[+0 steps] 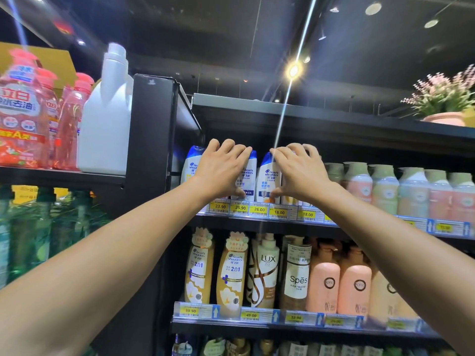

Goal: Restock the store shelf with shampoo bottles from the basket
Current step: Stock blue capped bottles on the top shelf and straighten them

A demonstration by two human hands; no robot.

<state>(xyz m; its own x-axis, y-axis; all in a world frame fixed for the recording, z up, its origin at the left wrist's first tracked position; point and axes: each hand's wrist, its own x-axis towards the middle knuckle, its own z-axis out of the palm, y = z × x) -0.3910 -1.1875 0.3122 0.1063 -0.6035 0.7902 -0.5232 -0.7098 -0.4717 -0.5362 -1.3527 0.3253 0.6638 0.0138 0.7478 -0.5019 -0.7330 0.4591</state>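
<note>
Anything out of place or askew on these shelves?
Only the white jug on the upper left shelf: it shows no label and stands beside pink detergent bottles. The shampoo bottles look orderly.

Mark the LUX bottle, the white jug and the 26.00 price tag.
LUX bottle (pixel 267 272): head view, front of the body just below the logo.
white jug (pixel 105 129): head view, middle of the body.
26.00 price tag (pixel 259 209): head view, yellow number patch.

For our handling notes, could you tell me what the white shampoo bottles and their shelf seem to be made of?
The white shampoo bottles: likely plastic, glossy, with moulded curves, soft highlights and blue caps. The shelf: probably painted metal, matte black, with thin straight edges.
</note>
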